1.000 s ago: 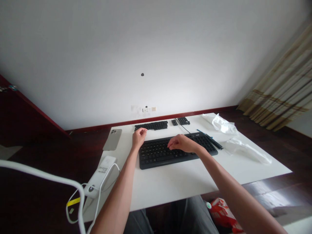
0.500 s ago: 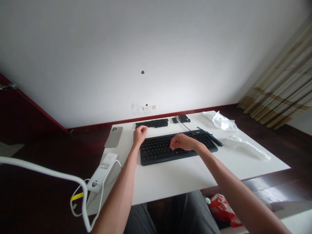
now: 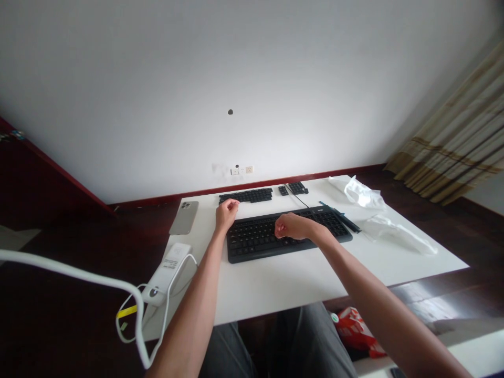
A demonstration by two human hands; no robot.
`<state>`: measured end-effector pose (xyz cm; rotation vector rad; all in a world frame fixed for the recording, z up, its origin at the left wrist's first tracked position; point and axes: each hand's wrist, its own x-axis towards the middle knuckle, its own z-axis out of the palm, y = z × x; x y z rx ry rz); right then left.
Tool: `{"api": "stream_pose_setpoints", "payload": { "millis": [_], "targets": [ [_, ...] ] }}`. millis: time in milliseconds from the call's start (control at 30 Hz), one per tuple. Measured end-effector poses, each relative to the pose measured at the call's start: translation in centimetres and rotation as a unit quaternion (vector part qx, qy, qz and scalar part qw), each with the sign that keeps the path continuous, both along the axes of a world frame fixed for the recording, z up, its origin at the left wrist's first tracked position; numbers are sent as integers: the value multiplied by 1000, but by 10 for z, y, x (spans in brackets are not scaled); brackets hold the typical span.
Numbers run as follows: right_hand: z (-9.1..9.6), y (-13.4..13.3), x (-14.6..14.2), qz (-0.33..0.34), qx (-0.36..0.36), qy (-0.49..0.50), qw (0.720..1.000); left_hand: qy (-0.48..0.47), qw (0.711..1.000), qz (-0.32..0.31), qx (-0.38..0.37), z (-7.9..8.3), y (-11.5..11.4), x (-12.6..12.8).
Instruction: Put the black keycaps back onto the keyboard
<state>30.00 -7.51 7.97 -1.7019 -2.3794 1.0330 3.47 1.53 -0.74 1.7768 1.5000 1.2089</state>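
Right-hand fingers have curled up, just over the black keyboard.

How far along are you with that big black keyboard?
It looks partway. Done: a long black strip of keys and small black key blocks lie apart, near the wall. In hand: the right hand is curled over the wide black keyboard, and the left hand is by its far left corner. Left: crumpled clear plastic bags lie off to the right, with no hand near them.
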Motion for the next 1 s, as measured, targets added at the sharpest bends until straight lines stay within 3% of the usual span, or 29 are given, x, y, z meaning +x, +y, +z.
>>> {"api": "stream_pose_setpoints", "payload": {
  "millis": [133,400,833,1000],
  "targets": [
    [1,1,-1,10,-11,7,1000,2,1000,2,-1,1,0,0],
    [-3,3,2,-22,8,-70,997,15,1000,9,-6,-1,0,1],
    [-7,5,5,5,3,-82,997,18,1000,8,-9,-1,0,1],
    [-1,6,-10,-3,39,-145,989,22,1000,4,-10,0,-2,2]
  ]
}}
